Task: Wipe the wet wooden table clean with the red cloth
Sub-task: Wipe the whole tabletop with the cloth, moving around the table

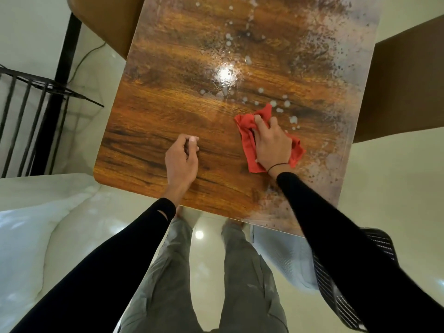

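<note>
The wooden table (168,97) fills the middle of the view, glossy and wet, with pale droplets (274,103) scattered from its centre toward the far edge. A crumpled red cloth (247,140) lies on the near right part of the tabletop. My right hand (271,143) lies on top of the cloth, fingers spread and slightly bent, pressing it onto the wood. My left hand (182,159) rests on the table to the left of the cloth, fingers loosely curled, holding nothing.
A black metal rack (31,111) stands at the left. Brown cardboard boxes (396,87) sit beside the table at the right and far left. White bedding (36,231) lies near left, a mesh chair (374,248) near right. The table's right strip looks worn and speckled.
</note>
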### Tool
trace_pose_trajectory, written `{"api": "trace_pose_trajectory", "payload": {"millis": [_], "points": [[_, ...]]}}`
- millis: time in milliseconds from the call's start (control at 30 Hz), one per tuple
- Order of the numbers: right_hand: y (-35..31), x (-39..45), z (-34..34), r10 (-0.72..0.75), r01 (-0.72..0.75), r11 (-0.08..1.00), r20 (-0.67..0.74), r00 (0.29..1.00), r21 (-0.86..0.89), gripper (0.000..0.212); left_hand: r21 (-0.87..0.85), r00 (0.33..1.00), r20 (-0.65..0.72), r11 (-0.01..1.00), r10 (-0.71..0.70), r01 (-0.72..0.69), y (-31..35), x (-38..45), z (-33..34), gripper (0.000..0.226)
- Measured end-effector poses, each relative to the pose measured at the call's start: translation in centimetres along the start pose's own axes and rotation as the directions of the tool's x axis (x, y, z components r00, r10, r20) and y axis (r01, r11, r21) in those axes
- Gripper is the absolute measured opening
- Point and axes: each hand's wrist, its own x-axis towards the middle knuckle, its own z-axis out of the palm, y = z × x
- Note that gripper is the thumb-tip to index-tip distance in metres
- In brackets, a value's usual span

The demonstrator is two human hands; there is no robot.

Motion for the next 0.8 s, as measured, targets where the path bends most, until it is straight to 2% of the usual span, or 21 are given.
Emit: {"api": "trace_pose_trajectory", "payload": {"millis": [67,100,133,167,200,233,267,333,433,500,567,633,667,733,767,800], "points": [[-1.5,-2.1,-0.2,0.176,-0.176,0.984,0.001,0.984,0.007,0.035,0.003,1.000,-0.001,1.000,-0.001,0.001,0.6,-0.1,0.8,0.030],[-2.3,-3.8,-0.4,0.203,-0.204,0.979,0.006,0.979,0.030,0.035,0.000,1.000,-0.004,1.000,-0.004,0.004,0.9,-0.1,1.3,0.030],[-3.0,-5.7,-0.7,0.179,-0.180,0.982,0.024,0.984,0.061,0.036,-0.001,1.000,-0.006,1.000,-0.009,0.009,1.2,-0.2,1.7,0.030],[-3.7,-7.8,-1.1,0.093,-0.098,0.990,0.061,0.994,0.098,0.037,-0.005,1.000,-0.008,1.000,-0.013,0.013,1.5,-0.3,2.2,0.030],[-4.0,-10.1,-1.4,-0.062,0.045,0.989,0.123,0.990,0.138,0.040,-0.012,1.000,-0.009,1.000,-0.016,0.016,1.8,-0.5,2.7,0.031],[-3.9,-12.2,-1.8,-0.252,0.222,0.961,0.186,0.950,0.168,0.042,-0.020,1.000,-0.010,1.000,-0.017,0.016,2.1,-0.7,3.1,0.033],[-3.2,-13.8,-2.2,-0.425,0.389,0.902,0.224,0.877,0.186,0.045,-0.028,1.000,-0.015,0.999,-0.015,0.015,2.4,-0.9,3.5,0.035],[-0.5,-15.3,-2.6,-0.655,0.615,0.756,0.244,0.715,0.225,0.047,-0.035,1.000,-0.023,0.999,-0.008,0.007,3.0,-1.3,4.1,0.037],[4.4,-14.7,-3.7,-0.831,0.790,0.553,0.246,0.499,0.266,0.046,-0.011,1.000,-0.020,1.000,0.002,-0.002,3.9,-2.0,5.1,0.036],[7.5,-12.8,-4.2,-0.865,0.820,0.498,0.231,0.445,0.283,0.042,-0.015,1.000,-0.019,1.000,0.005,-0.006,4.4,-2.7,5.8,0.032],[9.4,-10.0,-4.2,-0.844,0.815,0.534,0.194,0.500,0.225,0.038,-0.028,1.000,-0.007,0.999,0.016,-0.017,4.8,-3.5,6.6,0.031],[10.6,-6.9,-4.1,-0.747,0.734,0.665,0.120,0.654,0.140,0.037,-0.027,0.999,0.010,0.999,0.037,-0.037,4.9,-4.5,7.3,0.031],[10.9,-5.7,-4.1,-0.645,0.638,0.764,0.087,0.759,0.101,0.039,-0.021,0.999,0.015,0.999,0.045,-0.045,4.8,-4.9,7.5,0.030],[10.6,-4.1,-3.9,-0.310,0.308,0.950,0.063,0.949,0.050,0.040,-0.010,0.999,0.021,0.999,0.045,-0.045,4.5,-5.6,7.6,0.030],[9.9,-3.9,-3.8,-0.125,0.124,0.992,0.070,0.990,0.019,0.040,-0.008,0.999,0.019,0.999,0.035,-0.035,4.2,-5.9,7.6,0.029],[8.8,-4.1,-3.6,0.027,-0.026,1.000,0.072,0.997,-0.011,0.039,-0.008,1.000,0.014,1.000,0.021,-0.021,4.0,-6.1,7.4,0.029]]}}
